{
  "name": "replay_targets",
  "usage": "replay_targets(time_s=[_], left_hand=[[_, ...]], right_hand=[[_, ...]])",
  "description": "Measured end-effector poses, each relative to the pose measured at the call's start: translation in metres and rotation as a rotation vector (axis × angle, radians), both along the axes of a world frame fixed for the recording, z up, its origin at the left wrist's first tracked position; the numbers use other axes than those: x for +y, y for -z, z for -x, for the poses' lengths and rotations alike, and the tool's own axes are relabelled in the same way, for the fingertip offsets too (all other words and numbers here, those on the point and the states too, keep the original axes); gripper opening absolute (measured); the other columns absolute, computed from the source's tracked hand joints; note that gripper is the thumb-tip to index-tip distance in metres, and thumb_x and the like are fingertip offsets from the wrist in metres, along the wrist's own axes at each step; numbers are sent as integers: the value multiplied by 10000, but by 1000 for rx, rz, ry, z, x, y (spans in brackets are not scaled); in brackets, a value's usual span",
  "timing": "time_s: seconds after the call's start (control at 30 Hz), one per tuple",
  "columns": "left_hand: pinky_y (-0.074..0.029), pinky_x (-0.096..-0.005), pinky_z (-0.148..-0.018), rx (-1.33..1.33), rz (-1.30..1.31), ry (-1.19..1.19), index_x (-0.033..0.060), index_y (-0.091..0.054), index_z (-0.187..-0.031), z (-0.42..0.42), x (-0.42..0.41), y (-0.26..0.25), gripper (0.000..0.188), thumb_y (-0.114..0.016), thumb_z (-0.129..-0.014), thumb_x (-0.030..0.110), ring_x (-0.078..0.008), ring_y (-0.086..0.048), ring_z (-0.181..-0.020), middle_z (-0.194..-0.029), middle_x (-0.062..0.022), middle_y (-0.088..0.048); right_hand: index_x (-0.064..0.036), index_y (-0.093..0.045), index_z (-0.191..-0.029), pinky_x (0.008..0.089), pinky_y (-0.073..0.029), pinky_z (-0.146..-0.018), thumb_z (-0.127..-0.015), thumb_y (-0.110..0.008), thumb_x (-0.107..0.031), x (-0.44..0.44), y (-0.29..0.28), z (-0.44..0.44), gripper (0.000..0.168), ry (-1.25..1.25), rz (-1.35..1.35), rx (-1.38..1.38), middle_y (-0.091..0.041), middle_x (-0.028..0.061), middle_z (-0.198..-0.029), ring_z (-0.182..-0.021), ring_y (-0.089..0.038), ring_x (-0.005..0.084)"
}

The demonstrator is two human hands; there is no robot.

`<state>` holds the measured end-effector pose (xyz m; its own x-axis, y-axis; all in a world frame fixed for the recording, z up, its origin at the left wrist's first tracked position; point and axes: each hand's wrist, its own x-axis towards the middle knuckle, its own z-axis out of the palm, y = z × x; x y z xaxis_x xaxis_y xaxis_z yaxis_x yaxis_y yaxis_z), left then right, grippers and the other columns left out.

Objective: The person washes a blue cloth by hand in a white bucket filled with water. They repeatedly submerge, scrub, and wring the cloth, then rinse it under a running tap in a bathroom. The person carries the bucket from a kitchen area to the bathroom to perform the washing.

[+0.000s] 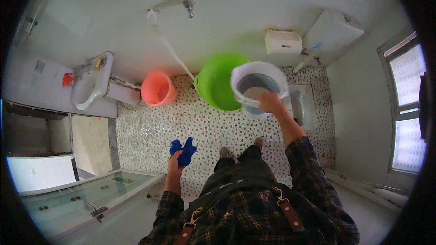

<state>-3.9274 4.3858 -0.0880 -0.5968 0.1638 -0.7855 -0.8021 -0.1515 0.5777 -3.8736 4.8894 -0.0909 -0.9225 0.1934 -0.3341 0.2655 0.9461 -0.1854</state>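
My right hand (271,103) grips the near rim or handle of a white plastic bucket (240,78); its fingers partly hide which. The bucket is tilted toward me, so its greyish inside shows, and it overlaps the right side of a large green plastic tub (215,85). Whether the bucket touches the floor or the tub I cannot tell. In my left hand (175,162) is a crumpled blue cloth (186,153), held low on the left, apart from the tub and bucket.
A pink bucket (157,89) stands left of the tub, near a washbasin (92,80). From a wall tap (188,7) area, a white hose (177,58) runs down to the tub. On the right, a squat toilet (306,105) is set in the speckled tile floor (146,132). A glass-panelled door (92,197) stands at lower left.
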Motion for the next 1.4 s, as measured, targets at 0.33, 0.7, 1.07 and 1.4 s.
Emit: replay_targets(time_s=[0.33, 0.7, 1.07, 1.4], left_hand=[[-508, -359, -843, 249, -392, 54, 51, -521, -1206, 95, 128, -121, 400, -640, -862, 219, -226, -618, -980, -1107, -91, -612], [-471, -303, -771, 970, 313, 170, -20, -514, -1158, 235, 264, -38, 580, -765, -776, 337, -147, -578, -854, -1004, -109, -584], [-545, -404, -604, -195, -203, 328, 21, -538, -884, 246, 286, 41, 176, -578, -836, 186, -283, -596, -641, -784, -145, -570], [-499, -415, -531, -85, -113, 506, 3, -506, -872, 256, 308, -28, 214, -630, -714, 77, -252, -535, -538, -697, -99, -507]], right_hand=[[-146, -698, -747, 419, -516, -610, -717, -630, -160, -75, -28, 152, 76, -239, -238, 264, -696, 48, -793, -679, -675, 299], [-173, -623, -822, 398, -413, -763, -686, -613, -148, -35, -26, 189, 139, -375, -181, 530, -583, -2, -773, -777, -585, 226], [-123, -630, -1001, 450, -443, -724, -804, -627, -246, -18, -106, 204, 233, -323, 214, 265, -621, 98, -901, -861, -610, 300], [-30, -501, -1241, 412, -473, -853, -845, -652, -221, 6, -202, 340, 464, 162, 229, 945, -574, 185, -1105, -1008, -552, 346]])
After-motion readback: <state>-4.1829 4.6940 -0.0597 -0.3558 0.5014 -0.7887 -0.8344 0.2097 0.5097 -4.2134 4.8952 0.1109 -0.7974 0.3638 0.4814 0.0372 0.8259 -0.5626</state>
